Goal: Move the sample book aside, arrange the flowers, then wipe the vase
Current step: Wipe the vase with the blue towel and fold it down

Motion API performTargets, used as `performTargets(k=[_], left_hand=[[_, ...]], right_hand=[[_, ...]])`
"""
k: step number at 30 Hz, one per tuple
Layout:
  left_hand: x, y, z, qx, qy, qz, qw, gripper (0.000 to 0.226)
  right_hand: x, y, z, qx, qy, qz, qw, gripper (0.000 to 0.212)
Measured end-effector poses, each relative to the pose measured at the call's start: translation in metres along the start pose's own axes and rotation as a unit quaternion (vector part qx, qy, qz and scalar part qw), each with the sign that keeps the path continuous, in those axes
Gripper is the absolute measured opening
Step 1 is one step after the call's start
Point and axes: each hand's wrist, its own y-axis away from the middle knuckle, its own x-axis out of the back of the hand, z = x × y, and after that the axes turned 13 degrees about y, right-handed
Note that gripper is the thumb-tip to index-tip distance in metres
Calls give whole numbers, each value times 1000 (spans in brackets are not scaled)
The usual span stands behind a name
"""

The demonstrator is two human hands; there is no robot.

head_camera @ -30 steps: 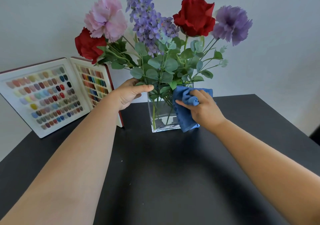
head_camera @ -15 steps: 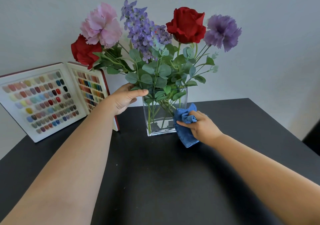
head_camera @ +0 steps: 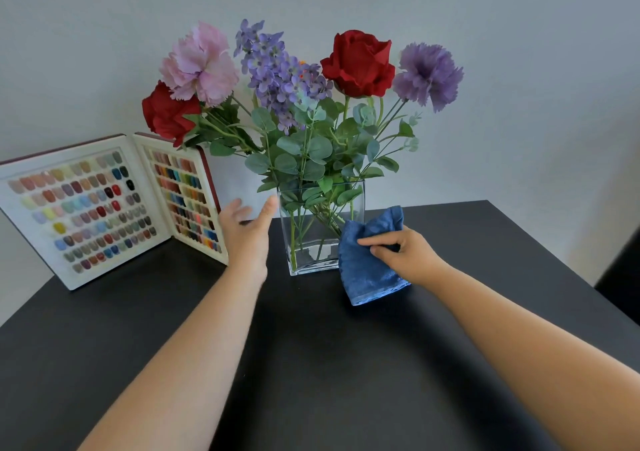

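Observation:
A clear square glass vase [head_camera: 311, 235] stands on the black table [head_camera: 329, 364], holding flowers [head_camera: 294, 97]: two red roses, a pink bloom, purple blooms and green leaves. My left hand [head_camera: 247, 234] hovers just left of the vase with fingers spread, holding nothing; it is blurred. My right hand [head_camera: 405, 253] grips a blue cloth [head_camera: 367, 263] at the vase's lower right corner, the cloth hanging down to the table. The open sample book [head_camera: 104, 208] of coloured nail chips leans against the wall at the left.
A pale wall rises right behind the table. The table's right edge runs diagonally near a dark object [head_camera: 620, 277] at far right. The sample book stands close to my left hand.
My left hand has let go of the vase rim and opened beside it. My right hand has slid the blue cloth down the vase's right side to its base.

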Motion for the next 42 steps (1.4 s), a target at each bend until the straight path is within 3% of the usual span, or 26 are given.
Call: performTargets(k=[2, 4, 7, 9, 12, 17, 22, 24, 27, 30, 35, 38, 42], left_hand=[[-2, 24, -14, 2, -1, 41, 999, 47], [-8, 43, -27, 31, -72, -12, 997, 31], [-24, 62, -43, 66, -205, -140, 966, 31], [-36, 69, -55, 61, -248, -186, 949, 40], [-55, 71, -66, 28, -258, -180, 949, 47], [-69, 74, -67, -80, -307, -153, 936, 14], [-56, 80, -57, -96, -274, -221, 931, 10], [-41, 80, -45, -76, -257, -245, 932, 15], [-4, 78, -24, -45, -226, -223, 947, 15], [43, 76, -2, -25, -207, -189, 960, 10], [132, 79, 30, -59, -306, -94, 945, 14], [184, 85, 51, -64, -395, -34, 916, 20], [248, 92, 80, -76, -552, 41, 829, 18]], right_hand=[[0, 0, 4, -40, -67, 24, 997, 37], [-1, 0, 8, -74, -122, 50, 988, 32], [-2, -3, 16, -110, -120, 87, 983, 23], [-5, -3, 21, -132, -106, 90, 981, 25], [-9, -2, 25, -156, -107, 57, 980, 40], [-13, -3, 32, -185, -93, 14, 978, 51], [-1, 3, 31, -254, -240, -12, 937, 89], [6, 9, 21, -244, -317, -61, 915, 86], [3, 19, -3, -174, -413, -187, 874, 59], [-17, 31, -38, -154, -469, -267, 828, 42], [-70, 49, -114, -131, -415, -324, 840, 44], [-106, 61, -161, -126, -401, -344, 840, 34], [-159, 82, -225, -132, -425, -299, 844, 37]])
